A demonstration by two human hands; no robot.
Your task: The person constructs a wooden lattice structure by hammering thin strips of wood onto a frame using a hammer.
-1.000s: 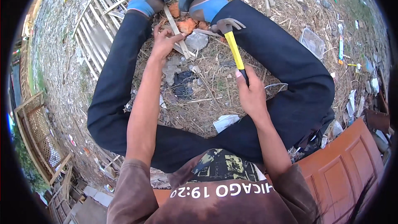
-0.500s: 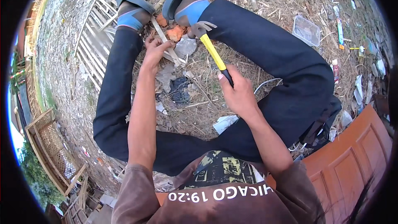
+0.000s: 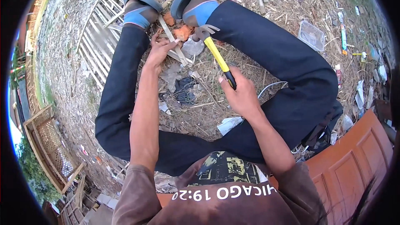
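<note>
My right hand (image 3: 242,95) is wrapped round the black grip of a claw hammer (image 3: 216,53). The hammer's handle is yellow, and its metal head is raised near my right shin. My left hand (image 3: 158,54) is closed on a thin wooden slat (image 3: 166,28), thumb along its side. That slat slopes from my left foot toward a crossing strip near a grey stone (image 3: 193,47). Broken orange brick (image 3: 183,32) lies beside the slat, close to the hammer head. What the left fingertips press on underneath is hidden.
A slatted wooden frame (image 3: 98,37) lies left of my left leg. My bent legs (image 3: 271,37) surround the work spot. Crumpled black plastic (image 3: 185,90) and a white scrap (image 3: 229,125) lie between them. A clear plastic tub (image 3: 311,36) and a brown panelled door (image 3: 354,171) are on the right.
The whole view has shifted slightly, so the ground and feet appear a little lower and further right. Both hands keep their holds, and the hammer stays raised at about the same angle.
</note>
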